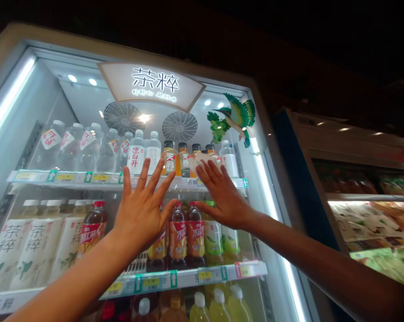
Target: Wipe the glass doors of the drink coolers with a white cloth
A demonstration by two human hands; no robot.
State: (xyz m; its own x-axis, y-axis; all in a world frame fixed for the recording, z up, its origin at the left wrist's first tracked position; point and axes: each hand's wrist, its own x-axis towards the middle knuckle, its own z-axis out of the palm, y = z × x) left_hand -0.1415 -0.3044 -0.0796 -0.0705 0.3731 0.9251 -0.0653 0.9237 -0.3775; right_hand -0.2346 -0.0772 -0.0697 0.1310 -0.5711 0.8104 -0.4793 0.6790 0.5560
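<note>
I face a lit drinks fridge with a glass door. My left hand is flat against the glass with fingers spread, at the height of the middle shelf. My right hand lies on the glass too, fingers stretched out and pressing a white cloth or tissue against it near the upper shelf edge. Behind the glass, water bottles and orange-labelled bottles stand on the top shelf. Red-labelled tea bottles stand on the middle shelf.
White cartons fill the middle shelf's left side; yellow drinks stand on the bottom shelf. Two fans and a sign sit at the top, with a bird sticker on the right. Another lit chiller stands to the right.
</note>
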